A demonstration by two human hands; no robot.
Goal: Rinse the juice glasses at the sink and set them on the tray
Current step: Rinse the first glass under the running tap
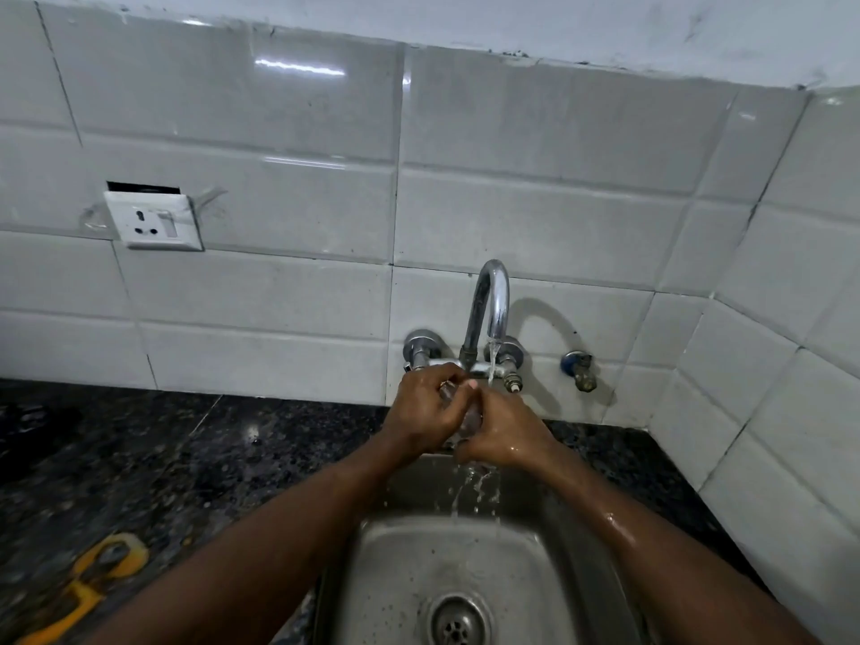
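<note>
Head camera view: both hands, left hand (426, 407) and right hand (500, 428), curl closed around a clear juice glass (465, 418) under the running tap (488, 304); water falls into the steel sink (400, 574).

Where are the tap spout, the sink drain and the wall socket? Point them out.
tap spout (491, 295), head view, on the chrome curve.
sink drain (458, 621), head view, on the strainer.
wall socket (153, 221), head view, on its white faceplate.
</note>
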